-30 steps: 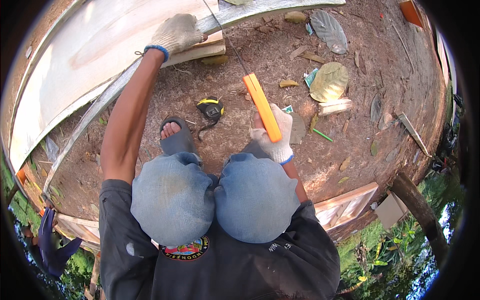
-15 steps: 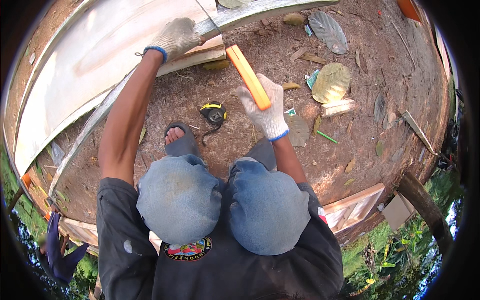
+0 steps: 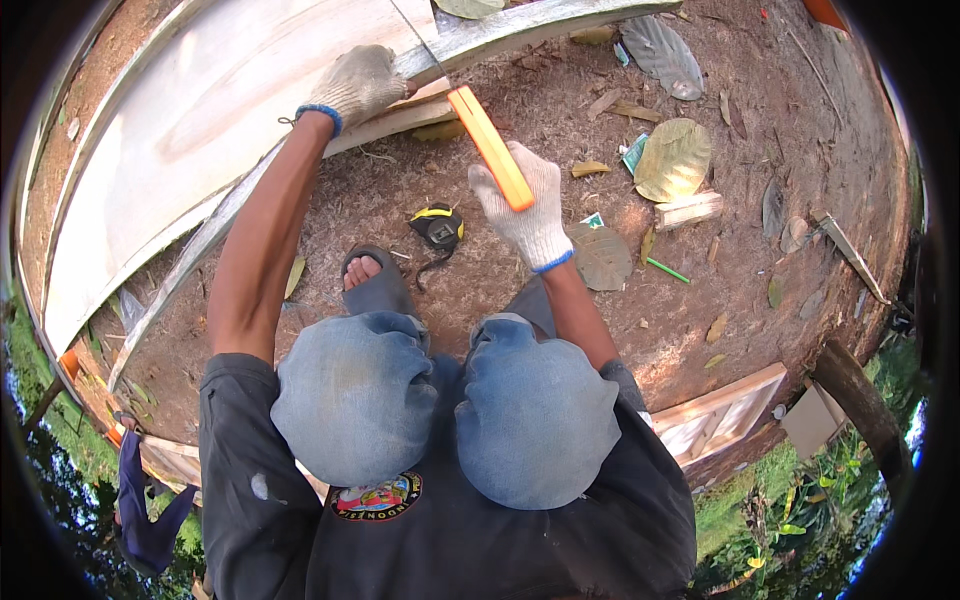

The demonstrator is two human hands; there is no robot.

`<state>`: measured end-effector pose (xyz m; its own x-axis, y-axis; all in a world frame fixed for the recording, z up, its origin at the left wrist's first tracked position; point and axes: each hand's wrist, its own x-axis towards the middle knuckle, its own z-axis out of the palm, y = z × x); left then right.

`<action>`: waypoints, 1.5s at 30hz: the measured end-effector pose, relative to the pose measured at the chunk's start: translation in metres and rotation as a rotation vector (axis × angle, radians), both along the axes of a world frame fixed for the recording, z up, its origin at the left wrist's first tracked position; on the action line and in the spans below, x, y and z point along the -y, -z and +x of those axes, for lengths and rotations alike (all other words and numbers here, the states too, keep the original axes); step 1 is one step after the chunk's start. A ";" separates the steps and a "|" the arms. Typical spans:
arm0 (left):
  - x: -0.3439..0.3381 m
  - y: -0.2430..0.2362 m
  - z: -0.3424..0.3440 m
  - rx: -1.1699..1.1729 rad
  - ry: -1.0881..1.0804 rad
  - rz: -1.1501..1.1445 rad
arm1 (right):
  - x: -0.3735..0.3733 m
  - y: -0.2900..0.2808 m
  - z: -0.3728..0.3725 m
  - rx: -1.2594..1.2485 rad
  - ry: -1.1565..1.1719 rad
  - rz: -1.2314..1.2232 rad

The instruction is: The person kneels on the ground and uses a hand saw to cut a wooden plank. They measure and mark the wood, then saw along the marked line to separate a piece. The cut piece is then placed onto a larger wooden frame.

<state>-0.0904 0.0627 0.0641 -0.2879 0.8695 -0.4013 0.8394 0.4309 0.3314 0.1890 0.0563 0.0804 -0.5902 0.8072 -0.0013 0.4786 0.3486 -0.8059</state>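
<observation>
My right hand [image 3: 525,200], in a pale knit glove with a blue cuff, is closed around the orange handle [image 3: 490,145] of a handsaw. The saw's thin blade [image 3: 418,40] is seen nearly edge-on and crosses a weathered wooden strip [image 3: 520,28]. Just left of the blade, my left hand [image 3: 362,86], gloved likewise, is closed over the strip and presses it down. Its fingertips are partly hidden. Beneath lies a pale wooden panel [image 3: 150,180] with a framed edge. How deep the blade sits in the wood cannot be made out.
A yellow-and-black tape measure [image 3: 438,228] lies on the dirt before my feet. Dry leaves [image 3: 673,160], a short wood offcut [image 3: 688,210] and a green straw [image 3: 668,270] are scattered to the right. A wooden frame [image 3: 725,410] lies at lower right. Another person [image 3: 145,500] is at far lower left.
My right hand and the saw handle have moved slightly forward and left along the blade's line. My left hand stays on the strip. The whole view has shifted a little.
</observation>
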 end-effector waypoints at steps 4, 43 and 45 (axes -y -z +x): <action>0.002 0.004 -0.013 -0.008 0.029 0.048 | 0.017 -0.007 0.025 -0.018 0.009 -0.057; -0.004 -0.004 0.001 -0.051 0.102 0.063 | -0.016 0.015 -0.048 -0.055 0.073 0.091; -0.001 -0.003 -0.010 -0.003 0.067 0.048 | -0.012 0.001 -0.043 0.008 0.045 -0.001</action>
